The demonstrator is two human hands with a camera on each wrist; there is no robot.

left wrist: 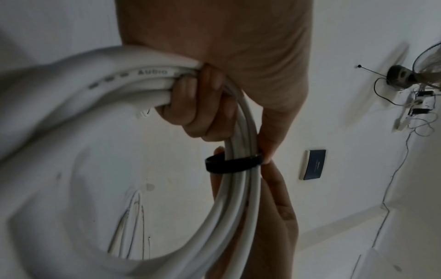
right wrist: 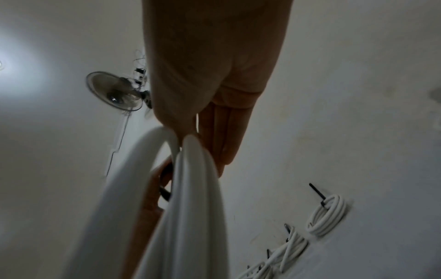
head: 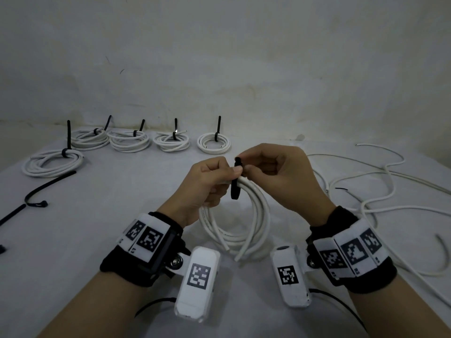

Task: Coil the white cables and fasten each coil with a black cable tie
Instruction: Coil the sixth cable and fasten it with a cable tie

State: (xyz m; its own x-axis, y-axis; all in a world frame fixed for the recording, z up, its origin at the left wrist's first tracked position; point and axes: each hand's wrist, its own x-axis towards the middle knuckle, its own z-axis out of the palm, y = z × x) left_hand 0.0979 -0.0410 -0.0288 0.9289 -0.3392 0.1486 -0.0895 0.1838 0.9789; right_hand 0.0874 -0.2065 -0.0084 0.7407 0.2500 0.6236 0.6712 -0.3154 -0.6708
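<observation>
Both hands work above the desk (head: 102,240) at centre, w/ one white cable coil (head: 253,215) raised between them. Left hand (head: 205,189): lower fingers (left wrist: 190,105) curl round the bundled turns at the coil's top; thumb and forefinger pinch the black cable tie (head: 236,181) where it crosses the turns. Right hand (head: 280,174): thumb and forefinger tips pinch the tie's upper end, touching the left thumb tip; remaining fingers are loosely curled. In the left wrist view the tie (left wrist: 232,163) forms a closed band round approx. four turns, w/ a small open loop standing clear on one side; the cable jacket reads "AUDIO". Whether the tie is locked cannot be told. The coil's lower arc hangs just above or on the desk near the wrist cameras; contact cannot be confirmed. Two cut cable ends (head: 231,254) project at the bottom. Rear of the desk, by the wall: four fastened coils (head: 170,140) in a row, each w/ a tie tail standing up; a fifth fastened coil (head: 52,162) lies front-left of the row. Left edge: loose black ties (head: 46,186) lie flat. Right side: uncoiled white cables (head: 380,191) sprawl across the desk. Right wrist view is blurred; it shows the coil (right wrist: 190,188) against the palm and straight lower fingers (right wrist: 229,132).
</observation>
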